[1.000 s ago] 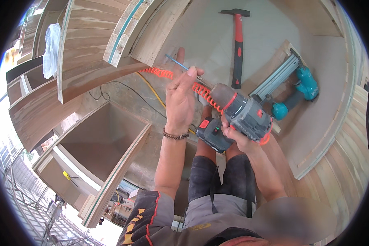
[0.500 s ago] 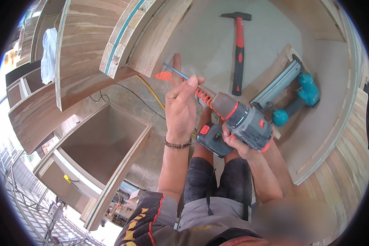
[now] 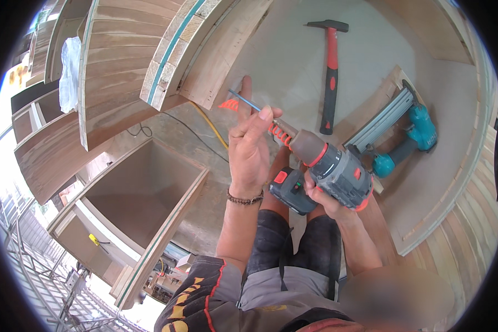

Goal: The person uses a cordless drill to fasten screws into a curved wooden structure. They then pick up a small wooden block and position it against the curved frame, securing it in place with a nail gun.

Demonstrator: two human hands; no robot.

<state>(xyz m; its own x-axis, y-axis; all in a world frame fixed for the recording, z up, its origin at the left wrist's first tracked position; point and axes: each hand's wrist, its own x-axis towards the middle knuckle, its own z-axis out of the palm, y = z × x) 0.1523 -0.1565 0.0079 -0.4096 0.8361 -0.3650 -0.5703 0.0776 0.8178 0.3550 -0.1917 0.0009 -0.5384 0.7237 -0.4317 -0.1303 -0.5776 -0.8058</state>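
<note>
My right hand [image 3: 331,203] is wrapped round the grip of a grey and black cordless drill [image 3: 346,176], whose chuck points up and left. A thin bluish steel bit [image 3: 245,99] runs out past the chuck. My left hand [image 3: 249,152] pinches this bit between thumb and fingers, with the index finger stretched out ahead. An orange spiral coil [image 3: 281,134] winds round the bit near the chuck and shows again beyond my fingers. The exact grip of the left fingers is partly hidden behind the thumb.
On the pale panel ahead lie a red and black hammer [image 3: 330,77] and a teal nail gun [image 3: 423,130]. An unfinished wooden cabinet box [image 3: 174,221] stands at left, slatted wooden panels [image 3: 133,61] above it. A yellow hose [image 3: 209,123] and a dark cable [image 3: 196,137] cross the floor.
The view has shifted slightly, so hands, drill and surroundings all sit a little lower and further right. Both hands keep their hold on drill and bit.
</note>
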